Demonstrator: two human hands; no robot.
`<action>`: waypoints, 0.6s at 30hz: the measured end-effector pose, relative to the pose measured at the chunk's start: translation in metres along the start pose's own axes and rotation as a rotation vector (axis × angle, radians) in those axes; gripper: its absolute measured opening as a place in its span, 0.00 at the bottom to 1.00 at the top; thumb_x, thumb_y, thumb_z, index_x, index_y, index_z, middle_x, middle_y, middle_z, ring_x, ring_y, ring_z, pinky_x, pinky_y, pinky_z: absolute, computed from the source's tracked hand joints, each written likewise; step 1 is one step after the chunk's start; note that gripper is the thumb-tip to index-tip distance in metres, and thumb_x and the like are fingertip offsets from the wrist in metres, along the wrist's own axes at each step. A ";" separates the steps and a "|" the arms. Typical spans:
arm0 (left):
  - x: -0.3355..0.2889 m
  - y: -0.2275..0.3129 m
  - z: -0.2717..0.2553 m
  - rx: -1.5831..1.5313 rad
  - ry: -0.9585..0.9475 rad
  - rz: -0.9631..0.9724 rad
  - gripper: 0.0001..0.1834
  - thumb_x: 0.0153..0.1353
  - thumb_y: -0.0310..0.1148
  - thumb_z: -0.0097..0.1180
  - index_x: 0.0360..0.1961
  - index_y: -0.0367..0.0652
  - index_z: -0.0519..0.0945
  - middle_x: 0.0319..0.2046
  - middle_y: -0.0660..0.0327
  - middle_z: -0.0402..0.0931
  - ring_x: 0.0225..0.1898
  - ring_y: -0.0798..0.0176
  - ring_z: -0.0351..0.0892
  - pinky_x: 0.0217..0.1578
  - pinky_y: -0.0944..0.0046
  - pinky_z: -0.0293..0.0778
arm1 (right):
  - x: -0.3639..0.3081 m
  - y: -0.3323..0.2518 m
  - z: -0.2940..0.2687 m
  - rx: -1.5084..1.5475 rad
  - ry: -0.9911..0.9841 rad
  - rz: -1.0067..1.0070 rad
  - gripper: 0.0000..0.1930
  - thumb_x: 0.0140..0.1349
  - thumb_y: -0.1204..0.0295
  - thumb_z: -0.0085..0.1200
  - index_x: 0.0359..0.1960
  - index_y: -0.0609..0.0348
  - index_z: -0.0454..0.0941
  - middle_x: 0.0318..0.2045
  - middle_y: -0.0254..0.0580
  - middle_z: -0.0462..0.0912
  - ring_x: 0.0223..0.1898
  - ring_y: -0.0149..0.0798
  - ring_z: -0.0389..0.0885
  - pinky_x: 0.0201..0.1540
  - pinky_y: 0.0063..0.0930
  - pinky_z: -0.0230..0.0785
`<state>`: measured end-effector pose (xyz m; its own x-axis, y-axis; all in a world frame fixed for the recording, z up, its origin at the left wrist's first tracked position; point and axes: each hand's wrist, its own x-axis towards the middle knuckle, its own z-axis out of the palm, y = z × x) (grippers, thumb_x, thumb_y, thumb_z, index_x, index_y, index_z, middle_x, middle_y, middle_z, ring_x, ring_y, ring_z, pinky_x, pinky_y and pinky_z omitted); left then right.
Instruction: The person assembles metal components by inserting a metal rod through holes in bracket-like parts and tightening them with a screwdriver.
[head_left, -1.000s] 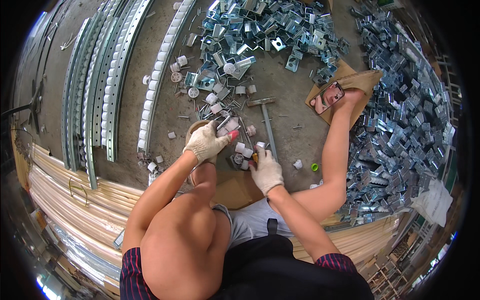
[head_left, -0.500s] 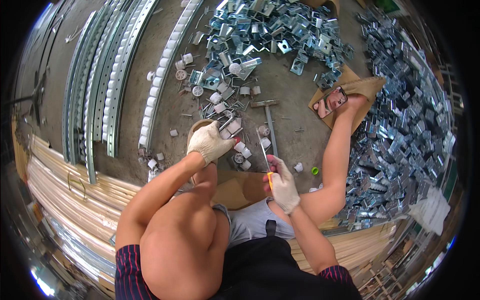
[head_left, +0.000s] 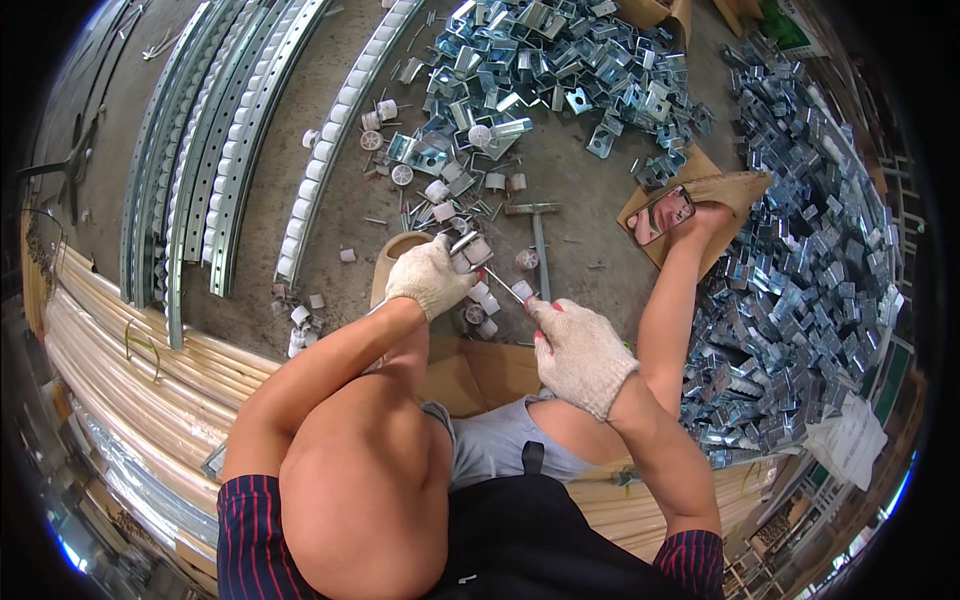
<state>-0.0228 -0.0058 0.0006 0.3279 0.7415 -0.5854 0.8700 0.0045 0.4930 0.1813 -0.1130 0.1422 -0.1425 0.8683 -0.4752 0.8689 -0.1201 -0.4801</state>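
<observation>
My gloved left hand (head_left: 428,278) is closed around a small metal bracket (head_left: 463,243) with a white roller (head_left: 478,251) in it, held above the floor. My gloved right hand (head_left: 585,358) grips a screwdriver, its handle now hidden by the glove. The thin shaft of the screwdriver (head_left: 505,286) points left, and its tip reaches the bracket beside my left fingers. Loose white rollers (head_left: 488,302) lie just below. A hammer (head_left: 541,250) rests on the floor between and beyond my hands.
Loose metal brackets (head_left: 560,60) are heaped ahead, with a larger heap (head_left: 790,300) on the right. Long metal rails with white rollers (head_left: 318,165) lie at left. Wrapped pale tubes (head_left: 150,370) are stacked at lower left. A phone (head_left: 665,213) rests near my right foot on cardboard (head_left: 735,190).
My right hand has turned over and moved up and right, swinging the screwdriver from upright to pointing left, its tip now at the bracket. My left hand keeps its hold.
</observation>
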 end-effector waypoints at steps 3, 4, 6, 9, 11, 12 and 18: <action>0.000 0.001 -0.001 0.023 -0.009 -0.013 0.37 0.54 0.58 0.71 0.54 0.38 0.81 0.41 0.39 0.87 0.48 0.36 0.87 0.52 0.43 0.81 | 0.001 -0.009 -0.009 -0.069 -0.054 0.020 0.20 0.67 0.74 0.53 0.60 0.63 0.79 0.38 0.58 0.81 0.40 0.62 0.85 0.43 0.54 0.77; 0.000 0.002 -0.004 0.025 -0.017 -0.017 0.36 0.55 0.58 0.71 0.52 0.37 0.81 0.41 0.39 0.87 0.48 0.36 0.87 0.52 0.43 0.81 | 0.001 -0.011 -0.013 -0.084 -0.061 0.018 0.20 0.67 0.74 0.53 0.59 0.63 0.79 0.38 0.58 0.81 0.40 0.61 0.85 0.43 0.54 0.77; -0.002 0.007 -0.006 0.025 -0.050 -0.016 0.35 0.57 0.57 0.70 0.50 0.35 0.81 0.42 0.39 0.87 0.49 0.37 0.87 0.52 0.43 0.81 | 0.002 -0.013 -0.016 -0.105 -0.075 0.013 0.19 0.67 0.74 0.53 0.59 0.63 0.79 0.38 0.58 0.81 0.39 0.61 0.85 0.42 0.53 0.78; -0.002 0.003 -0.001 -0.008 -0.026 0.002 0.35 0.56 0.58 0.71 0.49 0.36 0.81 0.42 0.40 0.87 0.49 0.37 0.87 0.52 0.43 0.81 | 0.018 -0.014 -0.020 -0.139 -0.091 -0.017 0.17 0.66 0.74 0.53 0.55 0.63 0.81 0.39 0.58 0.83 0.40 0.60 0.86 0.42 0.51 0.80; -0.001 0.002 -0.001 -0.007 -0.015 0.016 0.35 0.56 0.59 0.71 0.48 0.36 0.81 0.42 0.40 0.87 0.49 0.37 0.87 0.52 0.43 0.81 | 0.026 -0.015 -0.021 -0.187 -0.118 -0.034 0.15 0.64 0.74 0.53 0.50 0.63 0.83 0.41 0.58 0.85 0.41 0.59 0.89 0.45 0.50 0.83; -0.001 0.001 -0.001 0.006 -0.017 0.010 0.35 0.56 0.59 0.71 0.48 0.36 0.81 0.42 0.40 0.87 0.49 0.37 0.87 0.52 0.43 0.81 | 0.031 -0.018 -0.024 -0.228 -0.156 -0.024 0.14 0.63 0.73 0.54 0.48 0.63 0.84 0.41 0.58 0.86 0.41 0.58 0.89 0.45 0.49 0.83; -0.002 0.003 0.003 0.017 0.035 0.010 0.35 0.55 0.59 0.71 0.47 0.36 0.82 0.41 0.39 0.87 0.48 0.37 0.87 0.51 0.43 0.82 | 0.072 -0.062 -0.050 -0.396 -0.411 -0.002 0.10 0.60 0.73 0.59 0.38 0.65 0.89 0.39 0.61 0.89 0.43 0.57 0.91 0.46 0.45 0.85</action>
<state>-0.0195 -0.0098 0.0014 0.3244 0.7641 -0.5576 0.8729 -0.0147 0.4877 0.1405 -0.0189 0.1745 -0.2484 0.6006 -0.7600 0.9685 0.1398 -0.2061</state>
